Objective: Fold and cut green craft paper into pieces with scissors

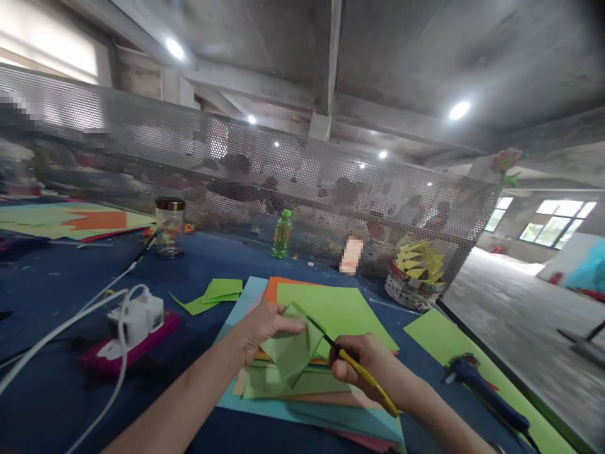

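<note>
My left hand (265, 328) pinches a folded piece of green paper (290, 350) and holds it above a stack of coloured paper sheets (331, 302). In my right hand (362, 369) is a pair of yellow-handled scissors (363, 375). Their dark blades reach up and left to the top edge of the folded green paper, near my left fingertips. Both forearms come in from the bottom of the view over the blue table (57, 284).
A white charger with cables (137, 315) lies on a magenta box at the left. Green paper scraps (212, 293), a glass jar (169, 227) and a green bottle (282, 234) stand farther back. A blue glue gun (477, 381) rests on a green sheet at right. A perforated metal screen (293, 183) closes the table's far side.
</note>
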Tool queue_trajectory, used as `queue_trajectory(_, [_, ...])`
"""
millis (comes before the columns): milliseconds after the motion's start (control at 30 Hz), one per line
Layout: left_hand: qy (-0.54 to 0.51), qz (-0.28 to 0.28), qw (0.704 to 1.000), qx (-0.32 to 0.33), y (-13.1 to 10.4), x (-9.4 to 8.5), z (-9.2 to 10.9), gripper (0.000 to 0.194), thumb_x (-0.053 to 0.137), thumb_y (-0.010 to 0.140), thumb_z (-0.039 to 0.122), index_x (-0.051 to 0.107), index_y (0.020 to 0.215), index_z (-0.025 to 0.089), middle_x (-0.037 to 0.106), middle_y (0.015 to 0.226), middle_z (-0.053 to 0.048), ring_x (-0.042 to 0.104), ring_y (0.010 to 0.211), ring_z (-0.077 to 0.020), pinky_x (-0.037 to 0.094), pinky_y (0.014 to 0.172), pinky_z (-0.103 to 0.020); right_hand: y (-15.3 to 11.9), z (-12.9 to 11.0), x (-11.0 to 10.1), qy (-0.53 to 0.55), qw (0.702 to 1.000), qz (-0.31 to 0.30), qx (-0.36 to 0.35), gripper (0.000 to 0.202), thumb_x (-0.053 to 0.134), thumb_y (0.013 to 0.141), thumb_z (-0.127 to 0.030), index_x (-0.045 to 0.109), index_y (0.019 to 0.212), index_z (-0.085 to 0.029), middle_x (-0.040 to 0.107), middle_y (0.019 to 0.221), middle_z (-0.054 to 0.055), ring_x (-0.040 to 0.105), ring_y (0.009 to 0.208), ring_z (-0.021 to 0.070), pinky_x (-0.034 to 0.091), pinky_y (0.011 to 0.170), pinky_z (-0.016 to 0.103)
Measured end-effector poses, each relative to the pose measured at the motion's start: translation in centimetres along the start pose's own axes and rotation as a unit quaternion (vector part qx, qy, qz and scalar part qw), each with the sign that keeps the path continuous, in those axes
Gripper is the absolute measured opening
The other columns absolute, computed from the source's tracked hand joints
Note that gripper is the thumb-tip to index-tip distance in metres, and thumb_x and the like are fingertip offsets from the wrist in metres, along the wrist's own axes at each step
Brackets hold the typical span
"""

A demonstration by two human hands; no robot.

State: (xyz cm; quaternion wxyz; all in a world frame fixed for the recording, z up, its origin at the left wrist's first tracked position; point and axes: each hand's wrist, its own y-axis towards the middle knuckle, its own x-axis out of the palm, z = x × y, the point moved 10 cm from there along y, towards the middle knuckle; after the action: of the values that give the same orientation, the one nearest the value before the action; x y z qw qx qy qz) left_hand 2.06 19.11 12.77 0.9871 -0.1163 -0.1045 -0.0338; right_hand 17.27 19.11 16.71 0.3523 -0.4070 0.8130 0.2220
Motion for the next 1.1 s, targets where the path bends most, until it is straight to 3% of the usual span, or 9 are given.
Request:
queue_trajectory(300, [-0.015, -0.042, 0.999, -0.022, -0.5, 2.0, -0.8, 0.029, 0.084, 0.053, 0.024, 0.077, 0.079, 0.013, 0.077, 0.078, -0.01, 0.07, 0.066, -0.0224, 0.054, 0.07, -0.032, 0.1, -0.3, 0.9, 0.006, 1.0, 0.003, -0.022, 0.055, 0.043, 0.089, -0.07, 0.043, 0.071, -0.018, 0.032, 0.065, -0.006, 0.028, 0.061, 0.0105, 0.021, 0.052, 0.023])
queue_trajectory(567, [-0.013, -0.037, 0.999, -0.027, -0.5, 1.9, -0.7, 0.024, 0.084, 0.051, 0.025, 0.077, 0.072, 0.015, 0.076, 0.072, -0.007, 0.068, 0.062, -0.0205, 0.053, 0.066, -0.03, 0.2, -0.2, 0.8, 0.018, 0.999, 0.01, -0.035, 0.053, 0.045, 0.09, -0.068, 0.042, 0.07, -0.018, 0.03, 0.066, -0.006, 0.027, 0.063, 0.0108, 0.021, 0.054, 0.024])
queue_trajectory(767, [-0.013, -0.052, 0.998, -0.028, -0.4, 2.1, -0.9, 0.035, 0.085, 0.049, 0.026, 0.077, 0.081, 0.014, 0.077, 0.08, -0.009, 0.071, 0.073, -0.0253, 0.054, 0.074, -0.034, 0.2, 0.1, 0.8, 0.02, 0.999, 0.011, -0.023, 0.055, 0.047, 0.088, -0.069, 0.043, 0.068, -0.018, 0.03, 0.064, -0.006, 0.026, 0.061, 0.0103, 0.02, 0.052, 0.024])
queue_trajectory(1100, [-0.015, -0.054, 0.998, -0.025, -0.2, 2.1, -1.1, 0.032, 0.085, 0.05, 0.026, 0.077, 0.078, 0.013, 0.077, 0.078, -0.01, 0.07, 0.068, -0.0232, 0.054, 0.07, -0.032, 0.2, -0.2, 0.7, 0.0, 0.999, 0.017, -0.032, 0.058, 0.045, 0.087, -0.072, 0.043, 0.068, -0.017, 0.033, 0.063, -0.006, 0.028, 0.061, 0.01, 0.021, 0.052, 0.024])
